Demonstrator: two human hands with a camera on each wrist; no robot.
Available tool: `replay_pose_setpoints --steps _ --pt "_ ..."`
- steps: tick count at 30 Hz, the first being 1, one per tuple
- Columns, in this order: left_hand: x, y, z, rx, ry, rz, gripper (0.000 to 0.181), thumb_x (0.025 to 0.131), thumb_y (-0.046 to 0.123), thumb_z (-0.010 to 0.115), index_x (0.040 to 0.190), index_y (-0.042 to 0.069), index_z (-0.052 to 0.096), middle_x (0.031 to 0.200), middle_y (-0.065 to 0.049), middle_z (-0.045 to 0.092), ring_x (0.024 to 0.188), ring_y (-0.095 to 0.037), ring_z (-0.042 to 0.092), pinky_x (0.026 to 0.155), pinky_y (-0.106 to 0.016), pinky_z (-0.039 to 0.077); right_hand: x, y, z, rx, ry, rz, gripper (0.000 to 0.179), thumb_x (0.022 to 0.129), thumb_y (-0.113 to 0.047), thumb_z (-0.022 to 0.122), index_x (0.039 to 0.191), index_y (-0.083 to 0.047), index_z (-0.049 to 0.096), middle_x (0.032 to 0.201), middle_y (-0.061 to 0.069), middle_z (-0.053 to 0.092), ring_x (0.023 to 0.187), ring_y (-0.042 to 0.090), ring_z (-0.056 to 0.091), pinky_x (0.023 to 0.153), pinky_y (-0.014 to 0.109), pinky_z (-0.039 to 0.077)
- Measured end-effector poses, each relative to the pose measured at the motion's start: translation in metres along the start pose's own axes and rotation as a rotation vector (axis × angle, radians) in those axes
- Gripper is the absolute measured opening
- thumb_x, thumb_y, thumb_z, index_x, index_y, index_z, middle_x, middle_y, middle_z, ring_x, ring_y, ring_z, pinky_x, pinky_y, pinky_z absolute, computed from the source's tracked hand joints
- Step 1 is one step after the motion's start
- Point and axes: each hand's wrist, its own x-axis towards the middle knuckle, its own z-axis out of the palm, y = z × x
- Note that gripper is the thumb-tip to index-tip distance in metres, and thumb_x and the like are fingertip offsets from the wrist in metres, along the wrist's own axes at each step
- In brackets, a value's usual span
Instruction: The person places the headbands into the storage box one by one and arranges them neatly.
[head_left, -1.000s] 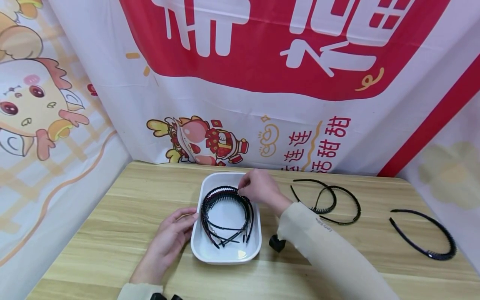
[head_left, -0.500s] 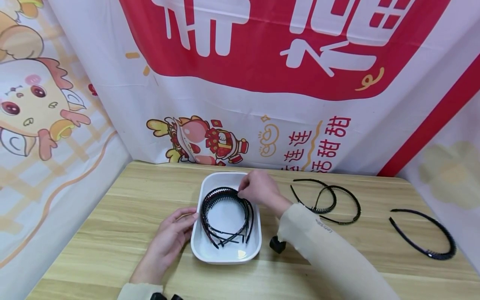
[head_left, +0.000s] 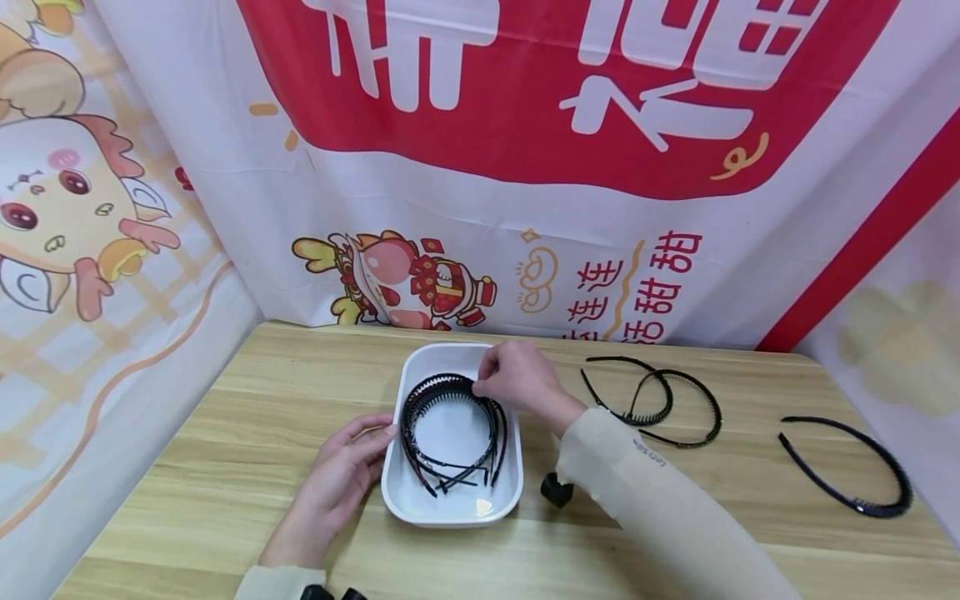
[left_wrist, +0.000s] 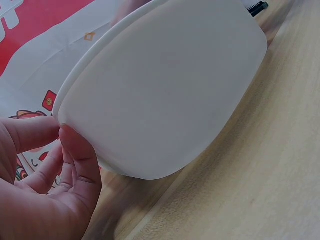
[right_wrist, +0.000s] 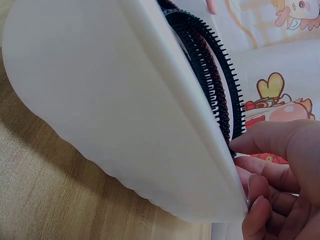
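Observation:
A white plastic tub stands on the wooden table with several black toothed headbands lying overlapped inside it. My left hand is at its left side; in the left wrist view its thumb and a finger pinch the tub's rim. My right hand reaches over the tub's far right corner. In the right wrist view, its thumb and forefinger pinch one headband at the edge of the heap, while the other fingers curl beside the rim. The pinched part is mostly hidden by the fingertips.
Two black headbands lie crossed on the table right of the tub, and another headband lies at the far right. A printed cloth hangs at the table's back edge. A black object shows beneath the right forearm.
The headbands inside the tub have shifted slightly, their ends drawing closer together, as the right hand moves a little left and down. The left hand stays in place.

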Motion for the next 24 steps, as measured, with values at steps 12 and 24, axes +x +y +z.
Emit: replay_pose_setpoints --steps 12,24 --pt "0.001 0.0 0.0 0.011 0.0 0.002 0.019 0.104 0.003 0.064 0.118 0.015 0.067 0.104 0.007 0.077 0.096 -0.011 0.07 0.089 -0.026 0.06 -0.001 0.005 -0.003 0.105 -0.016 -0.006 0.012 0.087 -0.026 0.089 0.086 -0.02 0.078 0.083 -0.006 0.074 0.079 0.015 0.064 0.075 0.031 0.053" --pt "0.001 0.0 0.001 -0.006 0.017 -0.002 0.017 0.104 0.003 0.064 0.116 0.015 0.067 0.103 0.006 0.077 0.096 -0.012 0.07 0.089 -0.026 0.06 -0.002 0.016 -0.003 0.32 -0.036 -0.031 0.011 0.089 -0.022 0.087 0.092 -0.015 0.078 0.084 -0.001 0.075 0.072 0.015 0.066 0.065 0.027 0.054"
